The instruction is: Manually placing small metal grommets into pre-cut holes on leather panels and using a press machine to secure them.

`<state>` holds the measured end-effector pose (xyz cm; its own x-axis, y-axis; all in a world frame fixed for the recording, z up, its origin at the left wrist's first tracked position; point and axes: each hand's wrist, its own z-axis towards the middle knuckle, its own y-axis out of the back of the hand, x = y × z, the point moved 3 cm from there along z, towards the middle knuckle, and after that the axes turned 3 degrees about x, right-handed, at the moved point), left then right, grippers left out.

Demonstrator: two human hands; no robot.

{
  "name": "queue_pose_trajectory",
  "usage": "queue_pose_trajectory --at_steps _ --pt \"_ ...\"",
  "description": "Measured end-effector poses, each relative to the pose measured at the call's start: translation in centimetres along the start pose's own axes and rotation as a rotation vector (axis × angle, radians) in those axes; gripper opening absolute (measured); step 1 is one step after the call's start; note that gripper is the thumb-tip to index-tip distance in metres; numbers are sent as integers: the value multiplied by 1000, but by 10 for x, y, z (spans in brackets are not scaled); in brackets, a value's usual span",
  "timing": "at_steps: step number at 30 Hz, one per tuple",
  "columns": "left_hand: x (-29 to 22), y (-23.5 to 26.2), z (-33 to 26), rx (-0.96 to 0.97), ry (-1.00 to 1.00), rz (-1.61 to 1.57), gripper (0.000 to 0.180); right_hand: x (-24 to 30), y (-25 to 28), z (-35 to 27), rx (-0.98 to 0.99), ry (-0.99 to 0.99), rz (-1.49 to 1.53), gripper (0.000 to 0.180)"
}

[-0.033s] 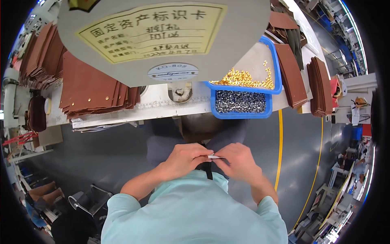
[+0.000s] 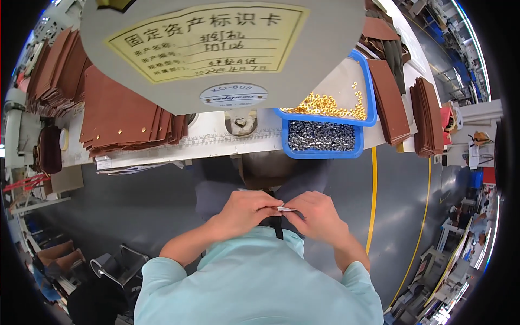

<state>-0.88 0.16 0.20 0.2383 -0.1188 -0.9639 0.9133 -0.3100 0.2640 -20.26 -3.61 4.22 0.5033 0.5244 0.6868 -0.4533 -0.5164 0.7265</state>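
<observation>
Left hand point(image 2: 245, 209) and right hand point(image 2: 316, 214) both have their grip pinched on a small white thing point(image 2: 284, 209), off the near side of the bench point(image 2: 208, 142). At the bench's left, brown pieces point(image 2: 116, 105) already have gold dots point(image 2: 119, 131); loose gold bits point(image 2: 324, 106) are left at its right.

head view | left fisheye, worn pair | faces down | shirt point(image 2: 260, 281) near, bench point(image 2: 211, 120) ahead

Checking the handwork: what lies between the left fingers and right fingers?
In the head view, a small whitish piece lies between the left fingers and right fingers, too small to identify.
</observation>
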Motion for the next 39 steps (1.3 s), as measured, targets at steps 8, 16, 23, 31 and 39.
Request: queue_pose_trajectory --at_steps 8,16,23,31,39 --pt "-9 15 0 28 79 48 14 3 -5 14 -21 26 161 18" --pt "-9 4 12 97 42 128 14 -13 -12 -3 -20 -113 316 18" --pt "-4 12 0 308 113 167 43 -6 -37 4 -214 145 448 15" --pt "-48 9 8 414 112 198 71 -3 -56 -12 -271 198 617 20" --pt "-54 9 1 438 165 189 54 3 -50 -16 -318 305 572 17"
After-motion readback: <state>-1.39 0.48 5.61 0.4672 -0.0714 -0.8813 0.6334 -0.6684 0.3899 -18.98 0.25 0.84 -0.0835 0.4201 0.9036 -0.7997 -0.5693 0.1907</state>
